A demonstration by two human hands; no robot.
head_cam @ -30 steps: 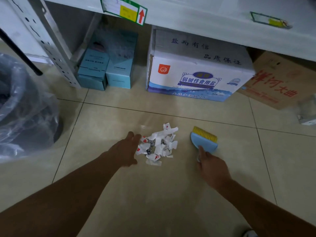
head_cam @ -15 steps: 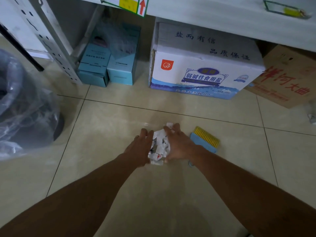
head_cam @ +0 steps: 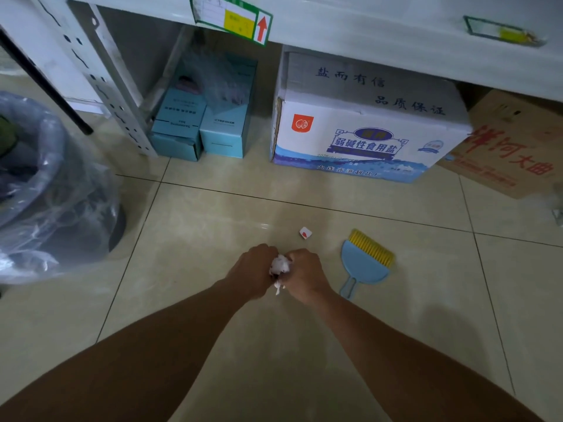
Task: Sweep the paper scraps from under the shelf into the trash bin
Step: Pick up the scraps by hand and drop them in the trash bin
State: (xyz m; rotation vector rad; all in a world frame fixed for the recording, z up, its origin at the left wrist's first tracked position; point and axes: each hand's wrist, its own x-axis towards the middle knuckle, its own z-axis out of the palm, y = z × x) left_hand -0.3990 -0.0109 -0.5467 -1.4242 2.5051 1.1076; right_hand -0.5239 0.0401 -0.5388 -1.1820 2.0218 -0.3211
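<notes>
**Scraps gathered into both hands, one piece left behind**

A second earlier: loose paper scraps spread on the tile, left hand at their edge, right hand on the brush handle. Half a second earlier: brush let go, both palms pressed in from either side. At this moment: pile compacted into a small white wad of paper scraps [head_cam: 279, 264], pinched between the left hand [head_cam: 251, 269] and the right hand [head_cam: 304, 274], both curled shut around it with knuckles up. Only a sliver of white visible in the gap between the two fists, plus a small tail hanging at the bottom; most of the bundle hidden under the fingers [head_cam: 297, 256].

Judged from this: sweeping dropped in favour of carrying by hand, gathering nearly finished, transfer to the bin not yet started.

Not everything caught. One stray scrap [head_cam: 305, 232], white with a red mark, left flat on the floor just beyond the fists, toward the shelf [head_cam: 396, 22], apart from either hand. Likely to need a second pick-up.

Blue hand brush [head_cam: 364, 263] lying on the tile just right of the right hand, yellow bristles pointing away, touched by nobody.

Trash bin [head_cam: 45, 190], lined with clear plastic, well off to the left, mouth open and reachable by a leftward carry.
</notes>
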